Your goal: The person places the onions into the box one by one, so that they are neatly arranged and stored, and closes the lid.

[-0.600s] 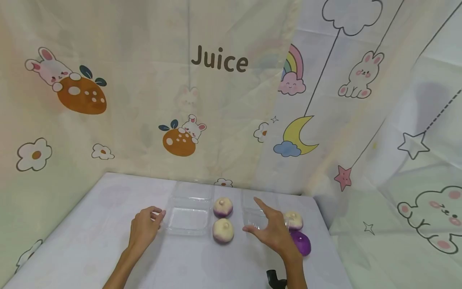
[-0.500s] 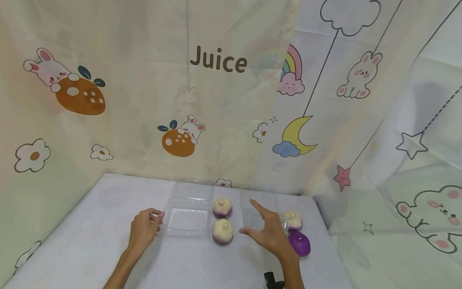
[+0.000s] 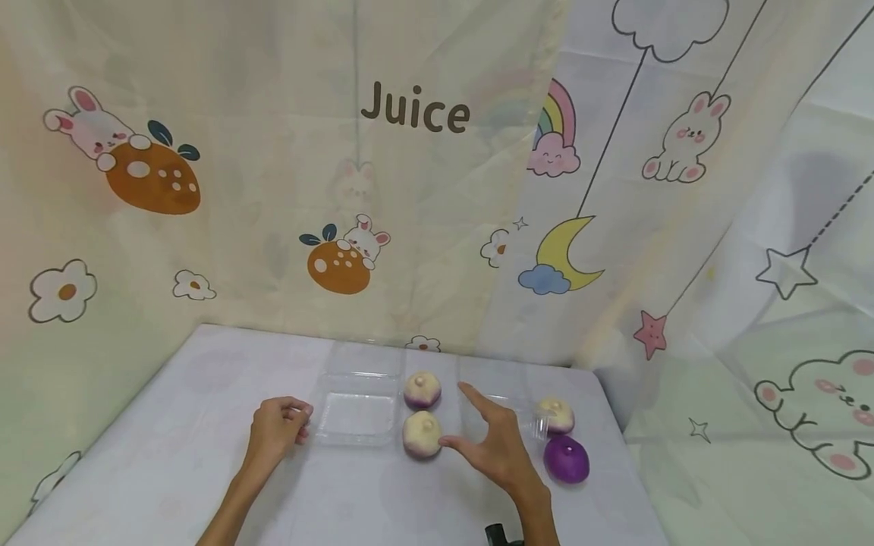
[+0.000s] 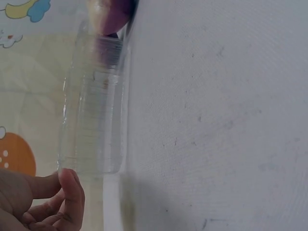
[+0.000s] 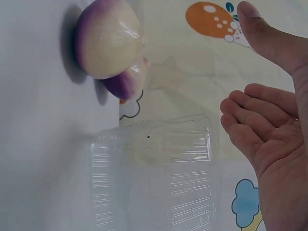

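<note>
Two cream-and-purple turnips (image 3: 422, 435) stand one behind the other between two open clear plastic boxes (image 3: 356, 413). My right hand (image 3: 497, 447) hovers by the near turnip, fingers straight and thumb spread wide, with the thumb tip close to its right side. The right wrist view has both turnips (image 5: 108, 41) at upper left, apart from the fingers. Beside the left box, my left hand (image 3: 275, 432) hangs with loosely curled fingers. In the left wrist view its fingertips (image 4: 71, 183) overlap the box corner (image 4: 91, 130); contact is hard to tell.
The right clear box (image 3: 501, 417) sits partly behind my right hand. Past it are another cream-topped turnip (image 3: 558, 417) and a purple one (image 3: 567, 459). A black piece (image 3: 498, 535) shows at the bottom edge. Printed cloth curtains (image 3: 273, 189) hang behind the white table (image 3: 369, 493).
My right hand has moved left, away from the purple turnip and up to the near cream one. The left hand has shifted slightly towards me. Boxes and turnips have stayed put.
</note>
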The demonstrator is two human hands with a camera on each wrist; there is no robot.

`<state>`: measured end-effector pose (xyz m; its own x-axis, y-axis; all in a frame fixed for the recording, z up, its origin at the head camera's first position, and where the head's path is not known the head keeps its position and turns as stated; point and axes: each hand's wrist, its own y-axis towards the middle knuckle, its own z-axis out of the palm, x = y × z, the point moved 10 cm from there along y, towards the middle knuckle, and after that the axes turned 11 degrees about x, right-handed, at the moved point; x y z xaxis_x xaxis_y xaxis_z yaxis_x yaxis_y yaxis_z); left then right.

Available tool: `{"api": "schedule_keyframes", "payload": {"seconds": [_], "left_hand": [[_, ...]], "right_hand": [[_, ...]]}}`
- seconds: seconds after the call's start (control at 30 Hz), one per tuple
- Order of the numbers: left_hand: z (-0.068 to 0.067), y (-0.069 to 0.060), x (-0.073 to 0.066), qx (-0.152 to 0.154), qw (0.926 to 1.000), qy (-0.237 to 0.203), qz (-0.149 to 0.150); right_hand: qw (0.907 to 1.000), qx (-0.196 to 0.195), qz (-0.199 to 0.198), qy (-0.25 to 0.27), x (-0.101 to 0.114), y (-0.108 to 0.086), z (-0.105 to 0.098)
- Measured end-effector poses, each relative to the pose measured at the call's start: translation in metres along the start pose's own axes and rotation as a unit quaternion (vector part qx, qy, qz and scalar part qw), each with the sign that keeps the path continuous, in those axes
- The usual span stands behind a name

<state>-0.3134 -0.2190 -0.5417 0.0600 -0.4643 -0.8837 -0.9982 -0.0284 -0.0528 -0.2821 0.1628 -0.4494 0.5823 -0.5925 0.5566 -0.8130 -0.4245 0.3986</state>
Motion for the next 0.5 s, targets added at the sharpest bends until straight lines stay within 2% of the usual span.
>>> {"api": "schedule_keyframes", "payload": {"seconds": [0.5], "left_hand": [[0.0, 0.005, -0.001, 0.01, 0.9999, -0.011, 0.003]], "right_hand": [[0.9994, 0.008, -0.011, 0.03, 0.009, 0.001, 0.02]]}}
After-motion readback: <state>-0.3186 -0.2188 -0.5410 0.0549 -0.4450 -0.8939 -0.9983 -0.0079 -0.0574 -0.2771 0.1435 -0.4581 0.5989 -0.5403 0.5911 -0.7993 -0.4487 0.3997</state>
